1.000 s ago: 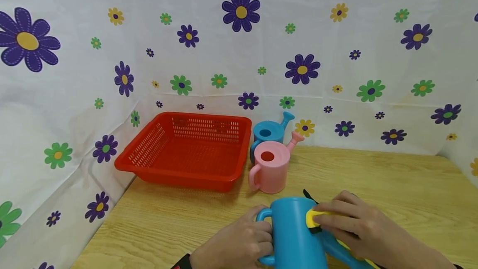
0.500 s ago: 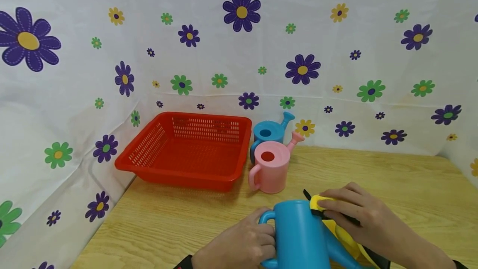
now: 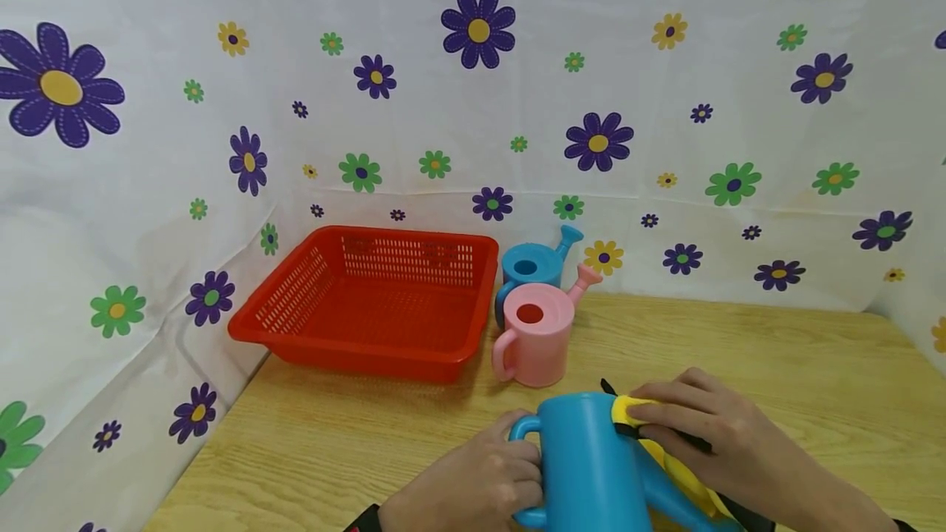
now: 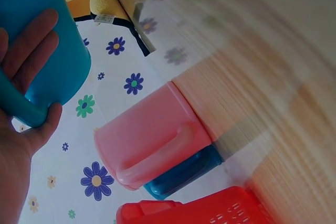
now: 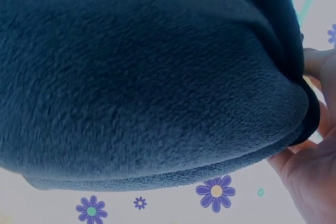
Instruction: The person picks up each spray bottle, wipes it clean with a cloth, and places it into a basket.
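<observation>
My right hand point(image 3: 713, 429) is pinching the yellow black-edged plush cloth point(image 3: 626, 410) against the blue cylindrical plastic watering can point(image 3: 587, 458), which my left hand point(image 3: 488, 466) is gripping near the pink plastic can point(image 3: 543, 347). I'm judging the wiping under way, not finished.

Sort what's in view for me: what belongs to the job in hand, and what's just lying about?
In the job:
- blue watering can, left hand on its handle
- yellow black-edged cloth, held against it by the right hand

Apparently lying about, untouched:
- red slotted basket
- pink watering can
- second blue watering can
</observation>
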The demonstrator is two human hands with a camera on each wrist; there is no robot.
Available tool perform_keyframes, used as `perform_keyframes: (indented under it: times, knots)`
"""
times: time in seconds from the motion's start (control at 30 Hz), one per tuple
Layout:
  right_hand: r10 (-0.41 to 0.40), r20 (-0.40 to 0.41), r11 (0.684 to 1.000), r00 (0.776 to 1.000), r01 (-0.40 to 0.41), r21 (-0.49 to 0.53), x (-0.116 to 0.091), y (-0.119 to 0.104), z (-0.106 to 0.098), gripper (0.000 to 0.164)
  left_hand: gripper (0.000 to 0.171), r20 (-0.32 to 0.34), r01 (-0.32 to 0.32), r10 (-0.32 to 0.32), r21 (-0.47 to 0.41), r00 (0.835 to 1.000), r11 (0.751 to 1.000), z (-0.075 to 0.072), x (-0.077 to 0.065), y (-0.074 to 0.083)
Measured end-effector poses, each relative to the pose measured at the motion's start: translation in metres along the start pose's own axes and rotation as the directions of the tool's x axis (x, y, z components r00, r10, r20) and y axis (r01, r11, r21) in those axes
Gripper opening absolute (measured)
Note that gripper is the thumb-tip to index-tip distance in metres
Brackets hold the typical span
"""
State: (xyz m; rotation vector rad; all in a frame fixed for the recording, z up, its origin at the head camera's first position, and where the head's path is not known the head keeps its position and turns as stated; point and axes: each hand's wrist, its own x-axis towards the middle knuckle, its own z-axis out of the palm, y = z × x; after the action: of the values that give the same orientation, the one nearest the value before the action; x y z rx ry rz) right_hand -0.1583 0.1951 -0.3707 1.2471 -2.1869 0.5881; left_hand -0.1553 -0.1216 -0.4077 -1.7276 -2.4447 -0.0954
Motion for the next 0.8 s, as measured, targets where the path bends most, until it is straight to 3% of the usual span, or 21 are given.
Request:
perform_keyframes:
  times: [0.23, 0.47, 0.8]
  knots:
    - [-0.057, 0.089, 0.995, 0.994, 0.049, 0.090, -0.003, -0.004, -0.001, 0.028, 0.044, -0.077, 0.034, -0.037, -0.043, 0.996, 0.999, 0.004, -0.001, -0.005]
    - [-0.057, 0.215, 0.987, 0.975, 0.022, 0.162, -0.005, -0.013, -0.008, 0.025, 0.041, -0.132, 0.063, -0.076, -0.100, 0.988, 0.993, 0.006, -0.003, -0.011]
    - [-0.073, 0.217, 0.983, 0.973, 0.034, 0.178, -0.005, -0.016, -0.011, 0.022, 0.034, -0.233, 0.058, -0.061, -0.019, 0.971, 0.998, 0.007, -0.004, -0.018]
